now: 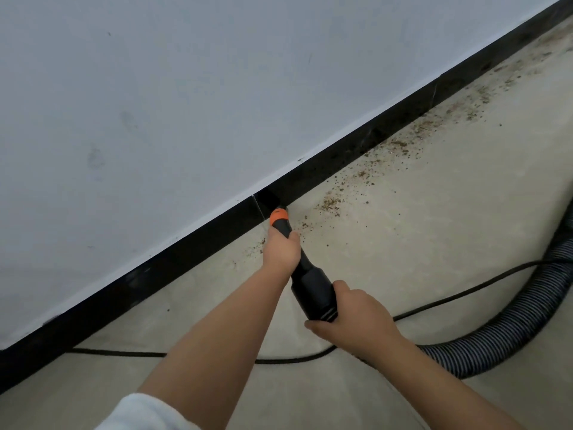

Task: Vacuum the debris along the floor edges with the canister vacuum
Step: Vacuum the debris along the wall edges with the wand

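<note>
Hands point(280, 249) point(353, 315) both clasp my nozzle point(305, 271), tip against baseboard point(356, 150) so suction reaches debris point(403, 141) hugging that edge.

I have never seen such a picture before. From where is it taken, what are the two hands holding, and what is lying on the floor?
The one picture comes from a camera worn on the person's head, looking down at their own arms. The left hand grips the black vacuum nozzle near its orange collar; the right hand holds the thicker rear end, where the ribbed hose joins. The tip points at the black baseboard under the white wall. Brown debris lies along the floor edge ahead. A thin black cable crosses the floor.
</note>
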A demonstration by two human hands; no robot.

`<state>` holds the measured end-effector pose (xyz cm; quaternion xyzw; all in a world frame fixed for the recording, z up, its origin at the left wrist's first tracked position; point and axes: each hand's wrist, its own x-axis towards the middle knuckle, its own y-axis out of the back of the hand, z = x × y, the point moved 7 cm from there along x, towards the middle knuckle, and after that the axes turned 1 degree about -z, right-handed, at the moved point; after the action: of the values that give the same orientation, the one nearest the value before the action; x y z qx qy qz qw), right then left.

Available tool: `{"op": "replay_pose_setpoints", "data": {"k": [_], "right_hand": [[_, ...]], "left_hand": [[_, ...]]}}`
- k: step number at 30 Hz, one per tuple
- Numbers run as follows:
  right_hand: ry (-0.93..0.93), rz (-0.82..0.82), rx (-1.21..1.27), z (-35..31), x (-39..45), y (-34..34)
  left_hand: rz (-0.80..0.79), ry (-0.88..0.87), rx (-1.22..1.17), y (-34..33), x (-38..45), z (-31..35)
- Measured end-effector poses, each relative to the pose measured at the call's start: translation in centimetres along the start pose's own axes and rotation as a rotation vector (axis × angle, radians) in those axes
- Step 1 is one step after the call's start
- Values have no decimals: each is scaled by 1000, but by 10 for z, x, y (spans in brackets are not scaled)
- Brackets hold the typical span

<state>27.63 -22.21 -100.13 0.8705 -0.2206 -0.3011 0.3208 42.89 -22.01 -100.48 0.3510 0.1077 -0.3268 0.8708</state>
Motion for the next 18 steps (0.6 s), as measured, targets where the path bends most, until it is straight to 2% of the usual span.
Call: {"op": "replay_pose_setpoints", "data": {"k": [13, 18], "right_hand": [[162, -115, -181, -61, -31, -41], [245, -226, -218, -83, -60, -68]], "left_hand": [[149, 138, -77, 81, -47, -60], [221, 212, -121, 114, -85, -97]]}}
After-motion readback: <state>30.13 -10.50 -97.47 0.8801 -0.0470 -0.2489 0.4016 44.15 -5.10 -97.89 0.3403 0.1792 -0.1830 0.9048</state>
